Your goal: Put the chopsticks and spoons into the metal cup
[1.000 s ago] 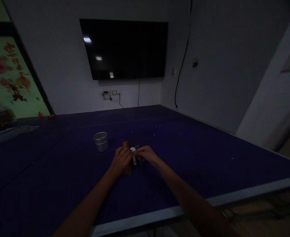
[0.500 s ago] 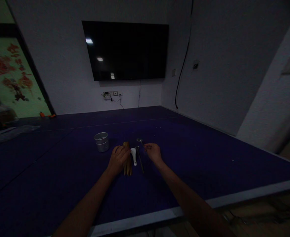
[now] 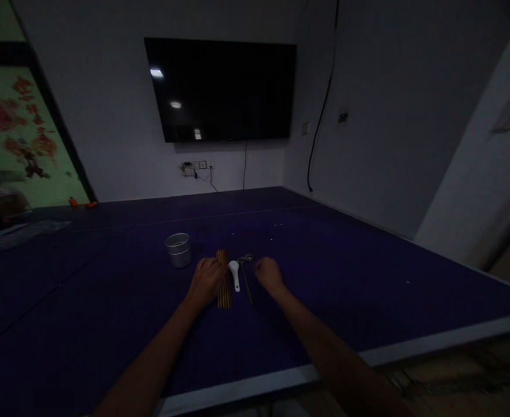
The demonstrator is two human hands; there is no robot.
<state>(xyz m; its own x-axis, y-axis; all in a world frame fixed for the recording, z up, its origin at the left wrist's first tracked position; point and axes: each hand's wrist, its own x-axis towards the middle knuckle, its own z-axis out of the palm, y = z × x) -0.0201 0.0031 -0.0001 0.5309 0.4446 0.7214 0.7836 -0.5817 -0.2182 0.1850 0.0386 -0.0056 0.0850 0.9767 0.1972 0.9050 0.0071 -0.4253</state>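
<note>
My left hand [image 3: 206,282] lies across a bundle of wooden chopsticks [image 3: 224,295], its fingers curled over their left side and upper part. Just right of the bundle is a white soup spoon [image 3: 235,274], handle toward me. Beside it, a long-handled metal spoon [image 3: 247,285] lies on the purple surface. My right hand [image 3: 269,274] is closed on the handle of a second metal spoon [image 3: 248,257], whose head points left, close to the head of the lying one. Most of that handle is hidden by my fingers.
A silver metal cup [image 3: 179,251] stands left of the chopsticks. Small white bits [image 3: 271,239] lie beyond my hands. The purple tabletop [image 3: 350,278] has a pale front edge [image 3: 246,387]. Clear plastic [image 3: 24,234] lies far left, and a television [image 3: 224,90] hangs on the wall.
My right hand has lowered the held metal spoon slightly toward me, bringing its head next to that of the lying metal spoon. My left hand has stayed on the chopsticks.
</note>
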